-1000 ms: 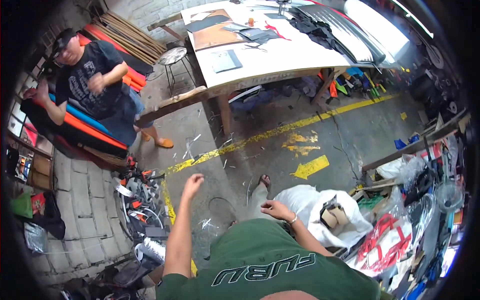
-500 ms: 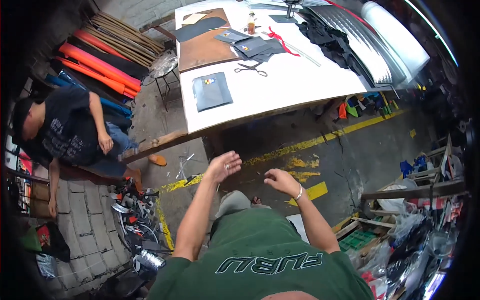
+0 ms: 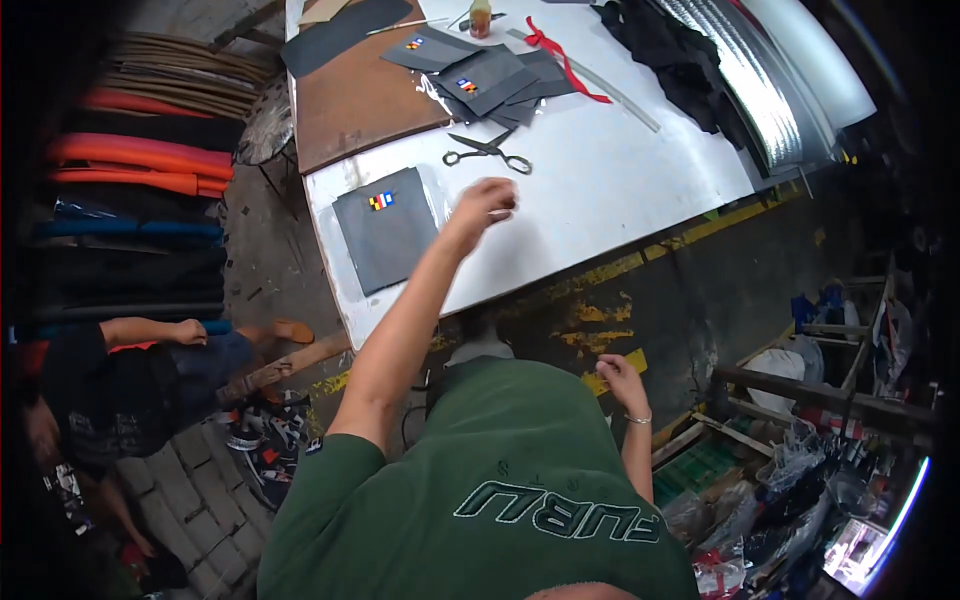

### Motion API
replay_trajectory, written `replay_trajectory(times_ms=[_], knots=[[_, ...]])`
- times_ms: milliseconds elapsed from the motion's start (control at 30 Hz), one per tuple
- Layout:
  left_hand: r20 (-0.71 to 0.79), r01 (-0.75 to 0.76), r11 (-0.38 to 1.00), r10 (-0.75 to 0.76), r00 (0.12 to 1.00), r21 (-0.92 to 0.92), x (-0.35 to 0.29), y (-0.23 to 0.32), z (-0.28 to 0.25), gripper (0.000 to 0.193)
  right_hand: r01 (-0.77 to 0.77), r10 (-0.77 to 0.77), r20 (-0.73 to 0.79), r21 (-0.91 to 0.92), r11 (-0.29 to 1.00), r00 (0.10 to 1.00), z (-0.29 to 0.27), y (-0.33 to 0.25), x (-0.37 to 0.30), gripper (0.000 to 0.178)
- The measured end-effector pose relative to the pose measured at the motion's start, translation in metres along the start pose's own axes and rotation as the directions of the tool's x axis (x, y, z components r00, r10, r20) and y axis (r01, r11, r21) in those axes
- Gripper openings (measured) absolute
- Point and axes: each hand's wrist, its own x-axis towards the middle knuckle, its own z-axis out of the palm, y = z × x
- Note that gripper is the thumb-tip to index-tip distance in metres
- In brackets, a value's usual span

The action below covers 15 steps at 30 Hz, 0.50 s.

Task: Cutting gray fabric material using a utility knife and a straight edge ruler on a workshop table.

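Note:
My left hand [image 3: 482, 214] is over the near part of the white table [image 3: 600, 205], its fingers loosely bent and nothing visible in them. Just beyond it lie black-handled scissors [image 3: 488, 149] with the blades parted. A flat grey fabric piece [image 3: 385, 250] with a small coloured patch rests to the left of that hand, by the table's corner. Farther back is an overlapping pile of similar grey pieces [image 3: 497, 76]. My right hand [image 3: 622, 384] hangs low by my right side, away from the table, fingers loosely apart and holding nothing visible.
On the table are a brown board [image 3: 350, 100], a small bottle [image 3: 480, 18], a red ribbon [image 3: 565, 62], black cloth [image 3: 665, 65] and a silver roll [image 3: 750, 90]. A co-worker [image 3: 110, 390] is at left, near coloured rolls [image 3: 140, 155]. A wooden rack [image 3: 820, 398] stands right.
I have come closer to the table. My left hand has moved forward over it, near the scissors. My right hand has dropped lower and outward. The co-worker now appears lower left.

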Motion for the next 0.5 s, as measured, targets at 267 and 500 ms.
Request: replay_trajectory(times_ms=[267, 500], knots=[[0.306, -0.313, 0.02, -0.276, 0.911, 0.949, -0.041, -0.045, 0.072, 0.052, 0.205, -0.359, -0.346, -0.41, 0.889, 0.867, -0.04, -0.04, 0.101, 0.048], [0.295, -0.309, 0.023, -0.376, 0.879, 0.951, -0.037, -0.033, 0.048, 0.052, 0.1, -0.618, -0.494, -0.726, 0.68, 0.612, -0.061, -0.152, 0.228, 0.056]])
